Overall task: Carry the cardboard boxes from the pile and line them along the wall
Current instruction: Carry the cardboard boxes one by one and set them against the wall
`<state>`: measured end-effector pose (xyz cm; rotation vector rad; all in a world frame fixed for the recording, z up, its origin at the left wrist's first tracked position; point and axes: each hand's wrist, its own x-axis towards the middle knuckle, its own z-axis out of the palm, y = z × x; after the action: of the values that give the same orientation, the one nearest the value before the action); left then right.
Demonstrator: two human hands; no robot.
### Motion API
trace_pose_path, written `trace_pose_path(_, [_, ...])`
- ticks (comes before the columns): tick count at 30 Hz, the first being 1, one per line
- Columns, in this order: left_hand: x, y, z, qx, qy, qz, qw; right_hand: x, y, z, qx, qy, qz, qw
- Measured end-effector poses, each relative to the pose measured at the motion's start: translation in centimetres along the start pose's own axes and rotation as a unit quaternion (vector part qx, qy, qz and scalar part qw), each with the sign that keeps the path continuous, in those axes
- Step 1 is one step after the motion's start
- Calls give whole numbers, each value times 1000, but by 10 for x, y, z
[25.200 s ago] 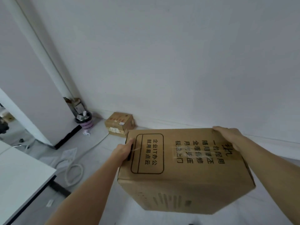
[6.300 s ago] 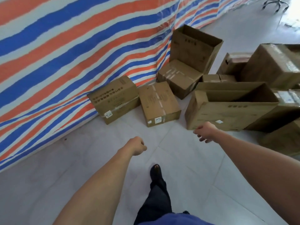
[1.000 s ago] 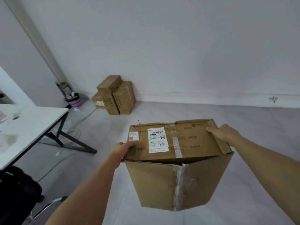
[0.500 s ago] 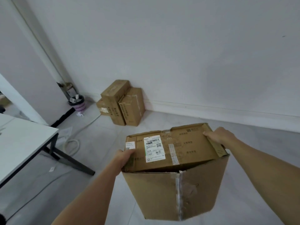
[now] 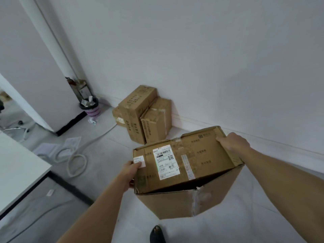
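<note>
White wall (image 5: 219, 64), placed boxes (image 5: 140, 113) at eleven o'clock; left hand (image 5: 131, 173), right hand (image 5: 232, 142) clasp opposite ends of carried box (image 5: 203, 162), seemingly for balance.

Pale wall (image 5: 210, 58), grey floor (image 5: 105, 155), white table (image 5: 15, 172) at left.

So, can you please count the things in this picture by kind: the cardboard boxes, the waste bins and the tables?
Cardboard boxes: 4 (the carried box; by the wall, the small box, the tall box and the right-hand box)
Waste bin: 1
Table: 1
Total: 6
</note>
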<state>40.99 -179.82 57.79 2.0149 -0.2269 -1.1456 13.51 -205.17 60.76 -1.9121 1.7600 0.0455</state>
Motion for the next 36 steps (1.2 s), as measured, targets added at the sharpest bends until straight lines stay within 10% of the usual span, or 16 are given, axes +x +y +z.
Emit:
trace_pose_path(17, [383,207,30,-20,-42,-151,987,388,-193,28,68,-53,51,995])
trace_pose_path(36, [682,196,165,-178,-50,-402,897,774,-305,211,-16,-183,7,983])
